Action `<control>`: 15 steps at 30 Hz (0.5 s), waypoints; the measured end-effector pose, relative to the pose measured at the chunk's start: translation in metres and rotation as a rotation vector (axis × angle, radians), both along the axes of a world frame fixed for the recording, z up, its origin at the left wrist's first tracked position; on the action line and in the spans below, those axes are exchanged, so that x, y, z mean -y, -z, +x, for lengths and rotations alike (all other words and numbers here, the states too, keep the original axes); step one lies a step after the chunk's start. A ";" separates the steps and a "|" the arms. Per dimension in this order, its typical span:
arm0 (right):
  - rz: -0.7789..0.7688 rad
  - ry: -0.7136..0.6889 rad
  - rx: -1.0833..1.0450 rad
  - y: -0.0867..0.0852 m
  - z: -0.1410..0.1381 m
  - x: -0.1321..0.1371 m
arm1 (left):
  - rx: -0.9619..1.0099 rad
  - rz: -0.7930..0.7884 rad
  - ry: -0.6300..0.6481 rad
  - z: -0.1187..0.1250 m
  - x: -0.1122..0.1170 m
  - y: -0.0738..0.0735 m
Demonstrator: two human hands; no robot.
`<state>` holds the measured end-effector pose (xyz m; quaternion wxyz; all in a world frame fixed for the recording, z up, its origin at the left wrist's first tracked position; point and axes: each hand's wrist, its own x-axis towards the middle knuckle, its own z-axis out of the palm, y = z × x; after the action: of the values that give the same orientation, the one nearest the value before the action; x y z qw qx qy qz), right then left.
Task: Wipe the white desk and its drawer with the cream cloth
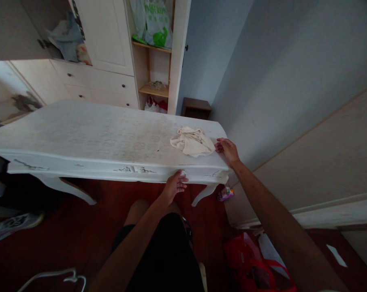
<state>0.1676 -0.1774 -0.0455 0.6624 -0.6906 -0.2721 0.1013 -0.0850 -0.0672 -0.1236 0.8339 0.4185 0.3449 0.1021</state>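
A long white table (89, 138) with worn paint stands in front of me. A crumpled cream cloth (192, 142) lies near its right end. My right hand (227, 151) rests on the tabletop just right of the cloth, fingers curled and touching the cloth's edge. My left hand (174, 186) grips the table's front edge from below, fingers curled round the rim.
A white wardrobe (110, 48) with drawers and open shelves holding plastic bags (153, 22) stands behind the table. A small brown stool (196, 108) sits by the wall. A red bag (250, 263), a shoe (13, 226) and a white hanger (56, 278) lie on the dark red floor.
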 end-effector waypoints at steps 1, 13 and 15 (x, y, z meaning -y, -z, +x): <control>0.003 -0.002 -0.004 0.000 -0.001 0.000 | -0.040 0.042 0.022 -0.007 -0.001 -0.004; -0.198 -0.057 -0.074 -0.015 0.003 -0.013 | -0.078 1.179 -0.246 -0.086 -0.121 -0.109; -0.273 -0.089 -0.019 -0.021 0.000 -0.020 | -0.217 1.370 -0.316 -0.082 -0.154 -0.113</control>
<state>0.1671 -0.1570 -0.0240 0.5595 -0.7606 -0.2800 0.1731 -0.1665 0.0866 -0.0105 0.3192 0.8016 0.3408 0.3733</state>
